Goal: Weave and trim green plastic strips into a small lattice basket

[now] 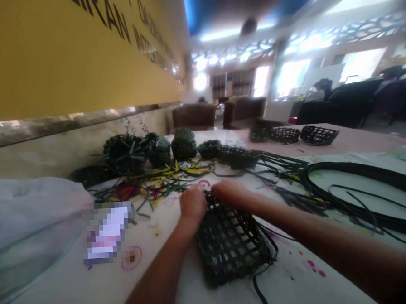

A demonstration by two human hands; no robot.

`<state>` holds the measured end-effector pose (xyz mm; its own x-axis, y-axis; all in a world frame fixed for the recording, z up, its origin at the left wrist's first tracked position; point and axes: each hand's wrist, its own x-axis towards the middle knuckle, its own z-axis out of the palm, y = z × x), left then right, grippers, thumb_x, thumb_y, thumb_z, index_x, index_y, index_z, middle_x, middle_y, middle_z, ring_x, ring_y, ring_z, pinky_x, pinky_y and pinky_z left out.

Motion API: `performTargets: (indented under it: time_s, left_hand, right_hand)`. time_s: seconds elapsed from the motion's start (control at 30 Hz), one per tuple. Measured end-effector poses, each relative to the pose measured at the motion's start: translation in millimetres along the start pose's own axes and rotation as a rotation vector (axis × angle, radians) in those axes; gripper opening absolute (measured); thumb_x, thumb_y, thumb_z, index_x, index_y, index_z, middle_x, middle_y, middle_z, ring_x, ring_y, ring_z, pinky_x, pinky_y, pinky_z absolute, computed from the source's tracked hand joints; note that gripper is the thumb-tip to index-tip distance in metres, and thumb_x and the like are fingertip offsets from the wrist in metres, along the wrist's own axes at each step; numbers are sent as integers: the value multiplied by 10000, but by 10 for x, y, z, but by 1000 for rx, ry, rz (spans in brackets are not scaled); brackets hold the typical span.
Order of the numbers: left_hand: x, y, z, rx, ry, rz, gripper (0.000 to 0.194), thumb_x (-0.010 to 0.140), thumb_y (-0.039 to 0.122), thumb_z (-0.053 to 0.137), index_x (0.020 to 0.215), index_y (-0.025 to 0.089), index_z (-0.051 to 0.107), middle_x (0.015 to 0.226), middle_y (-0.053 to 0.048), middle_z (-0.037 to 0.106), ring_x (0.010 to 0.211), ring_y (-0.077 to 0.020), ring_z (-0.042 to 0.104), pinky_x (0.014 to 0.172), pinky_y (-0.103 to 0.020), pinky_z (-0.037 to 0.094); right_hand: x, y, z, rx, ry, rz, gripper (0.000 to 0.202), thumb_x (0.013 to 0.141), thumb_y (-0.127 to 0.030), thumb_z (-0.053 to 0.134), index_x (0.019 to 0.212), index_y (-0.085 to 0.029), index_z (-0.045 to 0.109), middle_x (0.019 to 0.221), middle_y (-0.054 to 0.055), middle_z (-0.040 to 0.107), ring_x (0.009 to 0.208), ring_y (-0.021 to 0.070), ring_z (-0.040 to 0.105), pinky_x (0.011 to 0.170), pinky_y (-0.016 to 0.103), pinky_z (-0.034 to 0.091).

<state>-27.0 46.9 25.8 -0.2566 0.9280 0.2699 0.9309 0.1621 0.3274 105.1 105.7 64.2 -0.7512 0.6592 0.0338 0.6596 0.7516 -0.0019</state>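
A dark green woven basket (233, 241) of flat strips lies in front of me on the patterned tablecloth, its open lattice showing. My left hand (192, 202) is closed at the far left corner of its rim. Just beside it, my right hand (230, 193) is closed over the same far edge, fingers bent down. Both sets of fingertips are partly hidden behind the knuckles and the rim. A loose dark strip (261, 294) trails from the basket's near right corner toward me.
Several finished-looking woven baskets (184, 144) stand along the back, with more (319, 135) at the far right. Yellow, red and green strip scraps (170, 172) lie before them. A large coil of dark strip (360, 166) is right; a white plastic bag (33, 224) and blurred-out rectangle (110, 231) are left.
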Motion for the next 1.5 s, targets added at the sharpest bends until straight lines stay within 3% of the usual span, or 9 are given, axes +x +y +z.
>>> performTargets:
  time_s: [0.13,0.27,0.47,0.57,0.77,0.97,1.07,1.27,1.5]
  left_hand:
    - [-6,-132,-28,-156,12,-13,228,844,207,545,998,195,714,950,-92,745,902,-247,687,776,-311,482]
    - [51,-213,-9,-333,-1,32,279,880,272,531,1088,209,707,991,-45,757,900,-188,693,777,-250,498]
    - [83,-243,43,-460,-9,98,322,932,344,479,1076,194,725,1109,-43,741,979,-170,682,867,-239,499]
    - [57,-229,47,-438,-30,80,284,839,299,614,1081,213,737,1049,-36,757,870,-179,695,789,-254,519]
    - [6,-147,10,-344,-16,28,240,832,263,597,999,224,764,953,-33,763,819,-180,679,741,-262,486]
    - [-9,-104,-41,-230,-36,-2,190,827,247,582,862,200,763,837,-56,750,771,-198,664,708,-279,448]
    - [-14,-99,-71,-199,-61,18,197,837,236,567,877,202,758,852,-59,750,797,-202,669,735,-284,458]
    - [-93,0,-116,-166,-30,174,378,812,245,653,1188,211,679,1286,-66,650,1164,-216,595,999,-287,420]
    - [21,-165,-126,-482,20,108,352,953,311,418,1095,182,713,1144,-79,719,1094,-202,634,983,-310,443]
  right_hand:
    - [-281,322,-91,58,196,40,416,976,-281,486,1368,-157,547,1271,149,660,1128,267,646,924,350,496]
    - [-643,494,46,349,518,46,372,945,-326,504,1246,-161,646,1049,107,757,937,245,714,834,343,532]
    - [-924,513,376,506,660,133,380,934,-383,474,1157,-169,695,1026,108,763,923,249,715,816,342,526]
    - [-944,550,485,558,615,167,398,905,-377,480,1125,-137,711,1022,127,758,900,247,707,801,331,514]
    - [-916,502,518,764,363,234,549,898,-479,461,1251,-102,647,628,32,684,573,202,616,572,287,456]
    - [-928,311,431,863,272,155,401,861,-382,510,1088,-134,730,947,77,755,829,224,672,721,284,493]
    - [-927,312,390,793,251,179,389,856,-365,504,1074,-143,737,888,68,759,767,217,668,670,283,483]
    - [-840,372,264,584,253,271,478,854,-401,565,1234,-130,666,973,100,750,784,213,677,701,286,484]
    - [-628,262,58,304,112,259,456,852,-335,617,1281,-183,645,1013,75,751,896,223,679,736,268,447]
